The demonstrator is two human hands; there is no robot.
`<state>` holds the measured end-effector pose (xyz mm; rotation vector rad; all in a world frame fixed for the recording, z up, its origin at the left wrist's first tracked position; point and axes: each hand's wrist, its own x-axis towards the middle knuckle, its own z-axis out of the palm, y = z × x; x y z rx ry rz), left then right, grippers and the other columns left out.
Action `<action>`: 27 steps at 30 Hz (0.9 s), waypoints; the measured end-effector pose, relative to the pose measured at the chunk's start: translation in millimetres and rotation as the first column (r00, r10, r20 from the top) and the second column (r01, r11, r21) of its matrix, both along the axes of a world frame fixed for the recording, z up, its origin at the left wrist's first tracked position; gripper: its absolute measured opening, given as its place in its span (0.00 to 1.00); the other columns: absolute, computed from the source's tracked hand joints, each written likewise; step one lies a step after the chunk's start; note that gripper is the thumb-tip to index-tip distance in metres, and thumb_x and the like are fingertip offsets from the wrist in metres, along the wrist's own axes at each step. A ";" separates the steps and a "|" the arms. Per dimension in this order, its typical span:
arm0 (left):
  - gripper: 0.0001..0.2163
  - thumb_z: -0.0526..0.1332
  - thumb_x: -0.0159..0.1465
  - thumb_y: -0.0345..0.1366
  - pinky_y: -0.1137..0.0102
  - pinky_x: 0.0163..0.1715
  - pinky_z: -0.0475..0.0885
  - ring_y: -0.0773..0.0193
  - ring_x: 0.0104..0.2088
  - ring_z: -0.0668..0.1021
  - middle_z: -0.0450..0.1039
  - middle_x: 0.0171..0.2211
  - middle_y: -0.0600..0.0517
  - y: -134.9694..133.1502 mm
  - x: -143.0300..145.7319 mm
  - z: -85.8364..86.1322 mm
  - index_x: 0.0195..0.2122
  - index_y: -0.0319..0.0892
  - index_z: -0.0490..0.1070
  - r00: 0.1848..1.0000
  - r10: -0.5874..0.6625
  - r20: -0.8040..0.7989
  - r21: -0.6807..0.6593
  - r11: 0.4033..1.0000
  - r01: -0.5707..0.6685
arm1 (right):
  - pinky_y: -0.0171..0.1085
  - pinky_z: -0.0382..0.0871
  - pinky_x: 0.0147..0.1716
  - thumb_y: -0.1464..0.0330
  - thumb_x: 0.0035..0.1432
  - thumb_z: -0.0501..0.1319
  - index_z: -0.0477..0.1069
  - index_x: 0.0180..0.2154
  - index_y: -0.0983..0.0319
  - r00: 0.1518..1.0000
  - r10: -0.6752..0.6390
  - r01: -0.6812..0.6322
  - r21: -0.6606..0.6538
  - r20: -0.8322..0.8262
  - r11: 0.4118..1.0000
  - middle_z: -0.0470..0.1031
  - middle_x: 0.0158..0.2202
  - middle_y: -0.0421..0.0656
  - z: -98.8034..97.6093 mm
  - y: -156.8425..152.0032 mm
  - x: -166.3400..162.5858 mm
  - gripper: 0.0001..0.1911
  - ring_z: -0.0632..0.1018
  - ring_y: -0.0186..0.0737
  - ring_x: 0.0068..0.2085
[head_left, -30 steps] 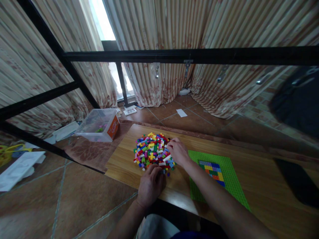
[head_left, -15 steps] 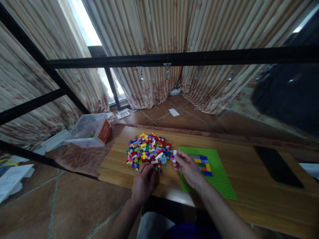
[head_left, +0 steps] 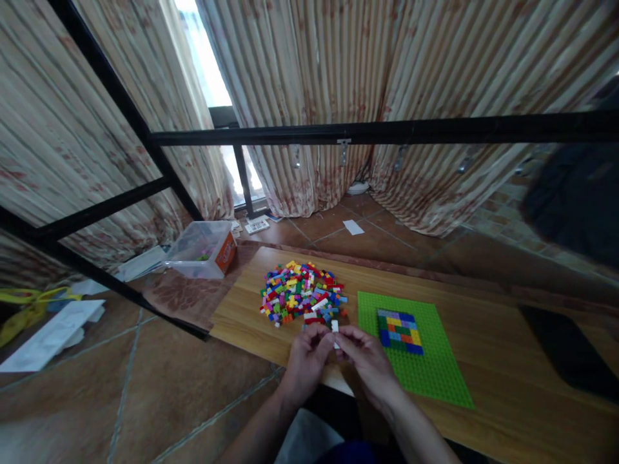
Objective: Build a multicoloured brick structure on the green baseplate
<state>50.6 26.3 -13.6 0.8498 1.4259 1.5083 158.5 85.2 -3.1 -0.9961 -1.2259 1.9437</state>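
Note:
My left hand and my right hand meet at the near side of the brick pile. Between their fingertips stands a white toy brick, pinched from both sides. Whether it is one piece or several joined ones, I cannot tell. Just beyond lies a heap of loose coloured bricks. On the right, a green baseplate carries a flat, roughly square block of multicoloured bricks, close to my right hand.
A clear plastic box with an orange label sits on the floor at the left. A black flat object lies on the right of the wooden table. A black metal bar crosses beyond the table.
My left hand has left the pile's near edge and joined my right hand, which moved toward me with the white brick. The view has turned slightly left.

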 end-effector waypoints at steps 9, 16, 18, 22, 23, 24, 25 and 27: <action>0.15 0.60 0.59 0.47 0.75 0.21 0.60 0.72 0.19 0.64 0.63 0.19 0.58 0.8 -25.7 -3.4 0.27 0.39 0.67 1.000 -0.010 -0.017 -0.048 0.999 0.009 | 0.33 0.63 0.26 0.56 0.42 0.72 0.77 0.31 0.61 0.998 -0.014 0.007 -0.135 -0.053 0.991 0.71 0.25 0.38 -10.8 -1.2 -6.5 0.17 0.68 0.31 0.25; 0.10 0.55 0.64 0.35 0.72 0.31 0.65 0.65 0.29 0.73 0.72 0.27 0.52 21.1 -104.7 15.4 0.28 0.42 0.72 0.594 0.008 -0.804 -0.137 0.970 -0.199 | 0.34 0.64 0.25 0.57 0.44 0.71 0.74 0.48 0.55 0.997 -0.073 0.075 -0.041 0.032 0.996 0.72 0.27 0.37 -11.8 9.3 -7.7 0.27 0.70 0.34 0.25; 0.08 0.56 0.63 0.33 0.72 0.33 0.66 0.64 0.32 0.75 0.75 0.30 0.51 27.3 -116.7 15.5 0.30 0.42 0.74 0.477 -0.068 -0.877 -0.196 0.955 -0.224 | 0.35 0.64 0.25 0.57 0.45 0.70 0.74 0.49 0.55 0.997 -0.063 0.064 -0.030 0.043 0.997 0.72 0.27 0.37 -11.8 11.3 -7.3 0.28 0.70 0.34 0.26; 0.09 0.56 0.64 0.36 0.70 0.35 0.68 0.60 0.36 0.78 0.76 0.38 0.48 38.1 -119.1 13.9 0.40 0.44 0.75 0.336 -0.142 -0.931 -0.244 0.927 -0.286 | 0.34 0.65 0.26 0.58 0.43 0.71 0.75 0.45 0.56 0.995 -0.087 0.090 -0.051 0.058 0.995 0.72 0.28 0.37 -11.7 11.8 -5.5 0.25 0.70 0.33 0.26; 0.10 0.56 0.65 0.38 0.69 0.35 0.69 0.59 0.36 0.78 0.76 0.39 0.47 40.9 -117.0 13.9 0.41 0.44 0.75 0.310 -0.151 -0.939 -0.248 0.920 -0.302 | 0.34 0.65 0.26 0.58 0.42 0.72 0.76 0.44 0.56 0.992 -0.106 0.110 -0.065 0.064 0.992 0.72 0.28 0.37 -11.5 11.6 -4.8 0.24 0.70 0.33 0.26; 0.11 0.56 0.65 0.40 0.69 0.35 0.70 0.58 0.36 0.78 0.76 0.39 0.46 44.0 -114.7 13.9 0.41 0.44 0.75 0.288 -0.163 -0.944 -0.255 0.913 -0.319 | 0.34 0.65 0.26 0.59 0.42 0.72 0.76 0.43 0.57 0.990 -0.124 0.130 -0.078 0.071 0.989 0.72 0.29 0.37 -11.4 11.4 -3.9 0.24 0.70 0.32 0.26; 0.12 0.56 0.65 0.42 0.68 0.35 0.70 0.57 0.36 0.79 0.76 0.39 0.45 47.4 -112.3 14.0 0.41 0.43 0.75 0.270 -0.177 -0.946 -0.265 0.904 -0.337 | 0.34 0.66 0.26 0.59 0.41 0.72 0.76 0.42 0.57 0.987 -0.139 0.146 -0.089 0.077 0.985 0.73 0.29 0.37 -11.2 11.3 -2.8 0.23 0.70 0.32 0.26; 0.15 0.56 0.64 0.46 0.66 0.36 0.71 0.54 0.36 0.79 0.76 0.39 0.43 54.7 -108.1 13.8 0.39 0.42 0.76 0.241 -0.212 -0.947 -0.292 0.883 -0.367 | 0.33 0.65 0.26 0.60 0.40 0.73 0.76 0.41 0.57 0.984 -0.161 0.169 -0.106 0.078 0.980 0.74 0.30 0.38 -11.0 11.2 -0.4 0.23 0.70 0.32 0.26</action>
